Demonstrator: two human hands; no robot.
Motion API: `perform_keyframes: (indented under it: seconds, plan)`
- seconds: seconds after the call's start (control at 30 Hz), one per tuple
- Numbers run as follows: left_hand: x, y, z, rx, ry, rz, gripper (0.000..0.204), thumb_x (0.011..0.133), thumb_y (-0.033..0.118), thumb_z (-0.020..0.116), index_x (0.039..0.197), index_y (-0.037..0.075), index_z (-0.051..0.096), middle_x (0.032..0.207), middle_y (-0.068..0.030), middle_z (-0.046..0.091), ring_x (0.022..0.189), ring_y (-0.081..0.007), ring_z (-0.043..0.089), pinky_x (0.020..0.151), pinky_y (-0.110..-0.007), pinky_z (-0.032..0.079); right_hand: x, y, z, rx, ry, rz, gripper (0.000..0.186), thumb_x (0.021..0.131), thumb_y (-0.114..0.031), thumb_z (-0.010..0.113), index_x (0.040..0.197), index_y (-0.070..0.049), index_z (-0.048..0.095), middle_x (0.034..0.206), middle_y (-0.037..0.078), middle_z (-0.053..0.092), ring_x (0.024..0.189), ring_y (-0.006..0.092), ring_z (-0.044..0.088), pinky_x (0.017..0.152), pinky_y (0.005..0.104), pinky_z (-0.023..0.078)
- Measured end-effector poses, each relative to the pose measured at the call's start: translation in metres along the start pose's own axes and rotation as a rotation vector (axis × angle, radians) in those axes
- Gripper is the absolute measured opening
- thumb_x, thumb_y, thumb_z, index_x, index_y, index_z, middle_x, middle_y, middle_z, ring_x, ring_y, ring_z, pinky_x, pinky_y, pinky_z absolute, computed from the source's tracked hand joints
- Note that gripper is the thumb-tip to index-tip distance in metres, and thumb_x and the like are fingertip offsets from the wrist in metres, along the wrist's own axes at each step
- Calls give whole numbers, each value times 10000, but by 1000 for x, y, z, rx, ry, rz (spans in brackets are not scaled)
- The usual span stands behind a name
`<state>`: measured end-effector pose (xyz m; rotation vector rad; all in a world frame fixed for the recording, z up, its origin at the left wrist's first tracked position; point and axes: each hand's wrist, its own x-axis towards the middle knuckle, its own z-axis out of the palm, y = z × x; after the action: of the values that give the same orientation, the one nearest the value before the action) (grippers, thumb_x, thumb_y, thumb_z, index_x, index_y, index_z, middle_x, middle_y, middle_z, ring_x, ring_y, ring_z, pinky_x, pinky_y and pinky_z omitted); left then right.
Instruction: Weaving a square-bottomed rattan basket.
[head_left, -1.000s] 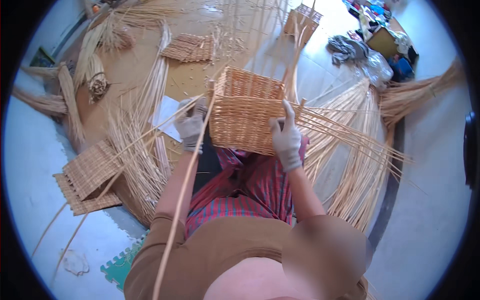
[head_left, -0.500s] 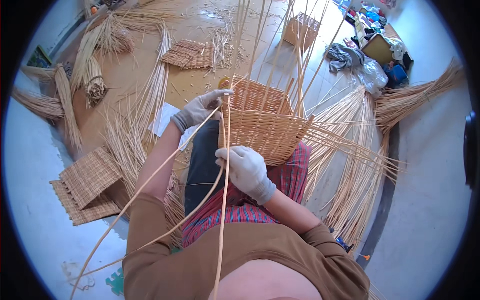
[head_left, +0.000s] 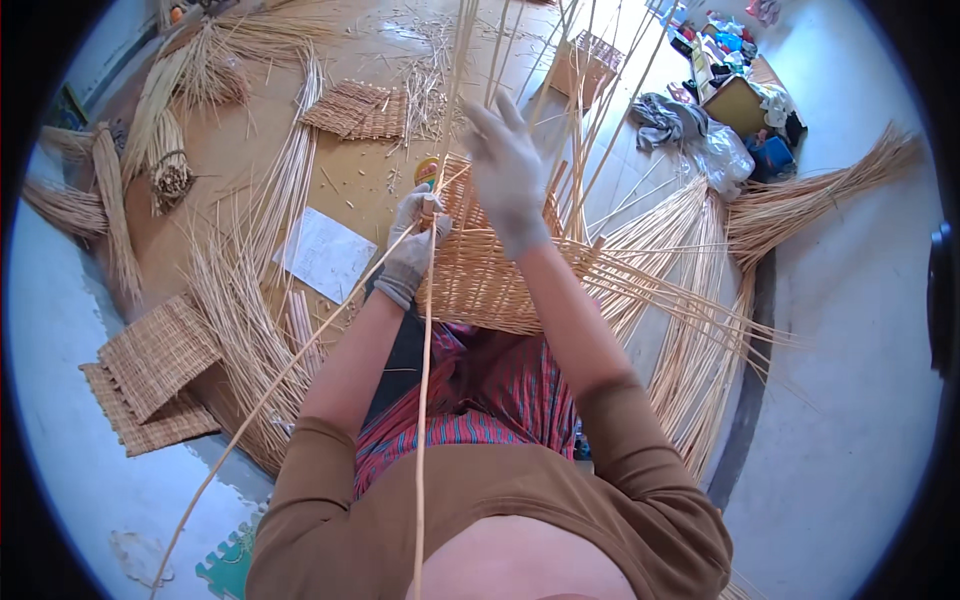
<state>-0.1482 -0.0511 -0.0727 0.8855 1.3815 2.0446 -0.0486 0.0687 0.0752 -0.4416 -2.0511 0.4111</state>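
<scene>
A half-woven wicker basket (head_left: 480, 285) rests against my lap, with tall upright stakes rising from its rim. At its left corner my gloved left hand (head_left: 408, 250) is closed around the corner post and the weaving canes there. From that corner one long cane (head_left: 423, 400) runs down toward my body, and another cane (head_left: 265, 400) slants to the lower left. My gloved right hand (head_left: 505, 170) is raised in front of the basket among the stakes, fingers apart, with nothing visible in it. It hides part of the basket's inside.
Loose canes (head_left: 690, 330) fan out on the right, with a tied bundle (head_left: 820, 185) beyond. More canes (head_left: 235, 330) and woven panels (head_left: 160, 355) lie left. A white sheet (head_left: 325, 255), a small woven box (head_left: 583, 68) and a crate of clutter (head_left: 745, 95) are farther off.
My right hand has let go of a cane near my lap and risen up over the basket. My left hand has shifted lower at the corner, its fingers now wrapped round it.
</scene>
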Motion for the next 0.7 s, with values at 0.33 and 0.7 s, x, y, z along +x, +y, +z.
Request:
perform_keyframes:
  seconds: [0.33,0.7]
  plan:
    - [-1,-34,-7,-194,187,110,533,853,-119,630,1350,58,547,1138,-31,597,1067,-149,593,943,-316,529,-151,54,-79,677,247,1017,267,1081,-144,653,1343,-90,649,1038,34,785,769,97,675,648,242,518]
    - [-6,20,53,547,-78,-34,226,1073,174,619,1254,40,611,1039,-187,714,924,-331,691,881,-412,551,-137,30,-69,655,380,998,242,1037,-39,657,1279,-36,655,1267,106,728,1015,175,733,845,321,593]
